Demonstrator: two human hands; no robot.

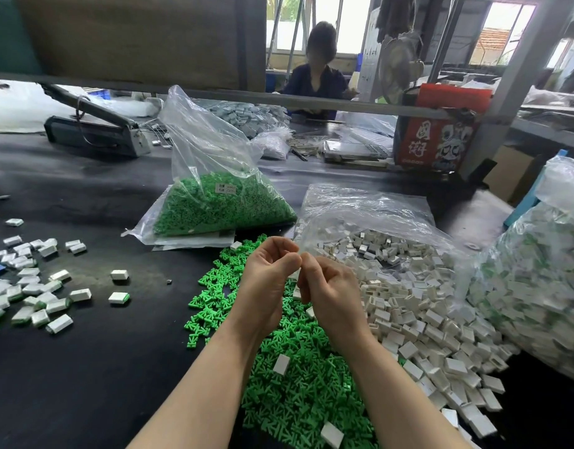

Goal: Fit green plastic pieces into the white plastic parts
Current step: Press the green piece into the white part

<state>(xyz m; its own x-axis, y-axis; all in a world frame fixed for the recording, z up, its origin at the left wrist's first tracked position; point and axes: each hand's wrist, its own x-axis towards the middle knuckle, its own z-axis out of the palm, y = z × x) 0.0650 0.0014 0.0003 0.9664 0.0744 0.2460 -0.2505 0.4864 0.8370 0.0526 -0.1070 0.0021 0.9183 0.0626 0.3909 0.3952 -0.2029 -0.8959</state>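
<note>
Left hand [272, 280] and right hand [328, 293] curled together, fingertips meeting mid-scene; pinched piece mostly hidden. Green pieces [295, 384] heaped beneath, white parts [409, 306] right. Judged light, stiff, small: fingertip pinch at edges advised.

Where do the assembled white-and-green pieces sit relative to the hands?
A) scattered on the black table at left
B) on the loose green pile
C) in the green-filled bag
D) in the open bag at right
A: the finished white parts with green inserts lie scattered on the black table, left of the left hand and right hand, which meet above the loose green pile.
</note>
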